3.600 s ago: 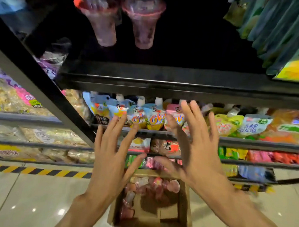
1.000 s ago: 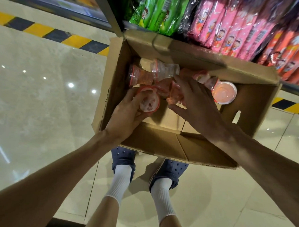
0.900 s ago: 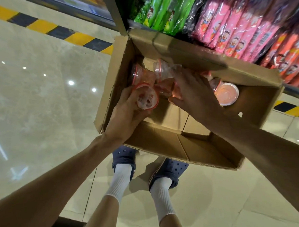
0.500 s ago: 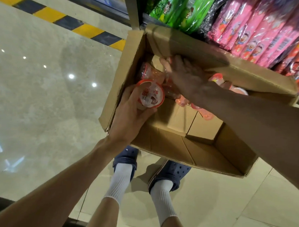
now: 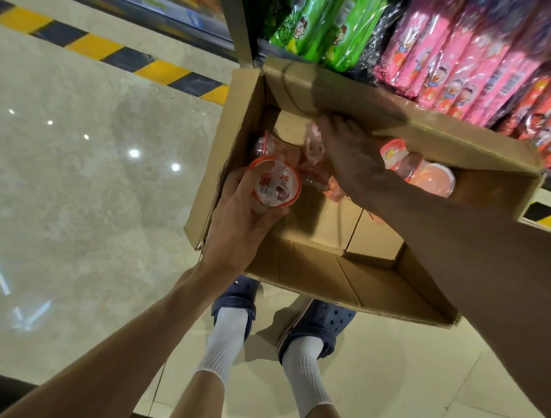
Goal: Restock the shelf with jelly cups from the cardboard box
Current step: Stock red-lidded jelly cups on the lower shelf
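The left hand is inside the left end of the box, fingers curled closed around a jelly cup. The cup's foil lid, orange-rimmed with red print, faces the camera; the thumb lies along its left edge and the fingertips wrap under its lower side. The cup is raised slightly above the box floor, near the left wall.

The right hand reaches deeper in, toward the far wall, seen from the back. Its fingers are spread a little and bent down over a clear pink cup lying on its side. The fingertips are hidden behind the hand and the cup, so I cannot tell whether they have closed on it or only touch it.

More cups lie loose along the far side of the box: one on its side just behind the held cup, a pink-lidded one to the right of the right wrist, another touching it. The near half of the box floor is bare cardboard.

The box sits on a pale tiled floor against a shelf holding green packs and pink packs. Two feet in white socks and dark clogs stand just before the box
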Demonstrator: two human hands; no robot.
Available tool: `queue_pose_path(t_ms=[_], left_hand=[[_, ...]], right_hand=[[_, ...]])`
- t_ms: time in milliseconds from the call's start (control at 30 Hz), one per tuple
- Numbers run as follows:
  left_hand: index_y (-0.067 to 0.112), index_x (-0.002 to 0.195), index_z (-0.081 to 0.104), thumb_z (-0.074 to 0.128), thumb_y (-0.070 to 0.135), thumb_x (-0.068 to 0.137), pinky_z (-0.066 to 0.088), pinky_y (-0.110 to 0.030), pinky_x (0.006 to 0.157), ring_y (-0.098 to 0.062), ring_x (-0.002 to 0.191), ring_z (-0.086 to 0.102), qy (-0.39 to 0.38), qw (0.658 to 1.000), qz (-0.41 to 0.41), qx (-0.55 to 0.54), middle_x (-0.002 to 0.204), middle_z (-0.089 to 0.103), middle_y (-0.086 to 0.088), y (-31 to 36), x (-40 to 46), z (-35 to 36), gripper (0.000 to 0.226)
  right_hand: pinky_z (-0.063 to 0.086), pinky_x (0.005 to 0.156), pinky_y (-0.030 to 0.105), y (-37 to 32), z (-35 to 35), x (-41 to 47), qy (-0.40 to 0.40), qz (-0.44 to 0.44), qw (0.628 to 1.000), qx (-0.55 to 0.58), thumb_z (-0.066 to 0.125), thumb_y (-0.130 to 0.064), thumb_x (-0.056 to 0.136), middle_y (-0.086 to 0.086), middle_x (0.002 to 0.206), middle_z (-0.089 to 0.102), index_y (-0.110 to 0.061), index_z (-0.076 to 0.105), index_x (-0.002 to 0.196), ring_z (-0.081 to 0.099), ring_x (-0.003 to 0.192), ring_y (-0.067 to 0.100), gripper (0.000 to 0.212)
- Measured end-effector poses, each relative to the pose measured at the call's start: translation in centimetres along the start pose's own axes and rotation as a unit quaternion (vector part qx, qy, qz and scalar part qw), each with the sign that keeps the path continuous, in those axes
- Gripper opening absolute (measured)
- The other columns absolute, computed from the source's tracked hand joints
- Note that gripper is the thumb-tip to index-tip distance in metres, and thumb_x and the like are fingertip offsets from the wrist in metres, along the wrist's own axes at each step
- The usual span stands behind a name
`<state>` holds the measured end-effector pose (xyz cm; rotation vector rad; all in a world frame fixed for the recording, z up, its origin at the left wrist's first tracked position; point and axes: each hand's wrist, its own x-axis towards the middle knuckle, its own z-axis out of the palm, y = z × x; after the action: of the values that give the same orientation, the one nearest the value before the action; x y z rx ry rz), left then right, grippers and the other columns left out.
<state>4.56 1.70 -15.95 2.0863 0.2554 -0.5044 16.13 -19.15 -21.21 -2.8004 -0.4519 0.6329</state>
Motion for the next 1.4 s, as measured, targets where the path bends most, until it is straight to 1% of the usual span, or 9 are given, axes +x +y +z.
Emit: queue_pose_path(t_ms=[133, 267, 433, 533, 667, 933, 1033, 1167, 1400], left_hand=[[0.040, 0.153, 0.036, 0.073, 0.042, 0.092, 0.042, -0.015, 0.095, 0.011, 0.118, 0.043, -0.002, 1.000, 0.005, -0.001, 0.145, 0.041, 0.008, 1.1, -0.3, -0.5, 0.072], [0.032, 0.155, 0.033, 0.076, 0.036, 0.090, 0.035, 0.002, 0.088, 0.022, 0.113, 0.038, -0.001, 1.000, 0.020, 0.013, 0.141, 0.041, 0.005, 3.0, -0.8, -1.0, 0.078], [0.026, 0.155, 0.037, 0.076, 0.047, 0.085, 0.051, -0.032, 0.105, -0.008, 0.126, 0.050, -0.001, 0.999, 0.026, 0.027, 0.144, 0.047, 0.000, 6.2, -1.1, -2.1, 0.083], [0.032, 0.152, 0.041, 0.072, 0.058, 0.084, 0.060, -0.043, 0.095, -0.017, 0.125, 0.058, -0.005, 0.999, 0.038, -0.031, 0.140, 0.049, 0.007, 8.9, -2.1, -3.6, 0.078], [0.036, 0.148, 0.043, 0.079, 0.039, 0.090, 0.059, -0.044, 0.097, -0.016, 0.127, 0.058, 0.007, 0.996, 0.047, -0.075, 0.138, 0.052, 0.009, 12.9, -4.1, -6.2, 0.068], [0.048, 0.142, 0.041, 0.080, 0.042, 0.088, 0.052, -0.029, 0.103, 0.002, 0.127, 0.052, 0.011, 0.995, 0.093, -0.043, 0.137, 0.049, 0.019, 23.1, -7.6, -13.7, 0.067], [0.037, 0.146, 0.043, 0.082, 0.040, 0.087, 0.050, -0.015, 0.095, 0.004, 0.124, 0.052, 0.024, 0.992, 0.116, -0.035, 0.135, 0.051, 0.019, 27.1, -9.1, -16.6, 0.071], [0.036, 0.143, 0.045, 0.084, 0.038, 0.085, 0.050, -0.014, 0.091, 0.000, 0.122, 0.053, 0.047, 0.987, 0.144, -0.046, 0.131, 0.051, 0.023, 33.0, -11.6, -20.4, 0.069], [0.039, 0.136, 0.046, 0.084, 0.031, 0.085, 0.047, -0.014, 0.089, -0.007, 0.119, 0.055, 0.073, 0.973, 0.217, -0.042, 0.128, 0.053, 0.016, 42.7, -15.9, -27.2, 0.064]], right_hand=[[0.045, 0.081, 0.036, 1.2, -2.0, -2.3, 0.005, 0.023, 0.996, 0.086, 0.075, -0.013, 0.086, 0.008, 0.140, 0.054, -0.022, 0.034, 0.143, 0.058, 0.122, 0.033, 0.070], [0.054, 0.093, 0.043, 0.2, -5.2, -5.2, 0.024, 0.069, 0.966, 0.250, 0.084, -0.033, 0.085, 0.006, 0.140, 0.056, -0.018, 0.038, 0.139, 0.059, 0.124, 0.025, 0.072], [0.040, 0.082, 0.001, -1.5, -9.2, -9.4, 0.070, 0.129, 0.931, 0.334, 0.089, -0.040, 0.077, -0.005, 0.138, 0.052, -0.015, 0.042, 0.139, 0.048, 0.116, 0.001, 0.082], [0.049, 0.087, 0.010, -2.4, -11.8, -11.7, 0.087, 0.137, 0.922, 0.351, 0.088, -0.047, 0.074, -0.005, 0.141, 0.055, -0.020, 0.041, 0.142, 0.055, 0.123, 0.007, 0.088], [0.059, 0.092, 0.029, -3.9, -16.2, -14.5, 0.115, 0.133, 0.918, 0.355, 0.091, -0.037, 0.076, -0.009, 0.136, 0.057, -0.028, 0.042, 0.138, 0.059, 0.120, 0.009, 0.080], [0.059, 0.091, 0.023, -7.6, -27.9, -19.4, 0.186, 0.062, 0.940, 0.279, 0.082, -0.049, 0.081, -0.001, 0.124, 0.071, -0.011, 0.051, 0.138, 0.068, 0.109, 0.004, 0.076], [0.056, 0.094, 0.023, -9.2, -33.2, -20.8, 0.144, 0.114, 0.900, 0.394, 0.085, -0.051, 0.075, -0.029, 0.116, 0.067, -0.037, 0.045, 0.136, 0.065, 0.109, -0.009, 0.074], [0.051, 0.084, 0.008, -11.3, -39.8, -23.2, 0.142, 0.102, 0.879, 0.444, 0.087, -0.044, 0.079, -0.046, 0.115, 0.054, -0.041, 0.041, 0.134, 0.058, 0.111, -0.015, 0.072], [0.049, 0.086, 0.013, -14.6, -50.1, -26.9, 0.201, 0.078, 0.884, 0.415, 0.089, -0.042, 0.078, -0.024, 0.124, 0.058, -0.044, 0.041, 0.131, 0.060, 0.112, -0.004, 0.072]])
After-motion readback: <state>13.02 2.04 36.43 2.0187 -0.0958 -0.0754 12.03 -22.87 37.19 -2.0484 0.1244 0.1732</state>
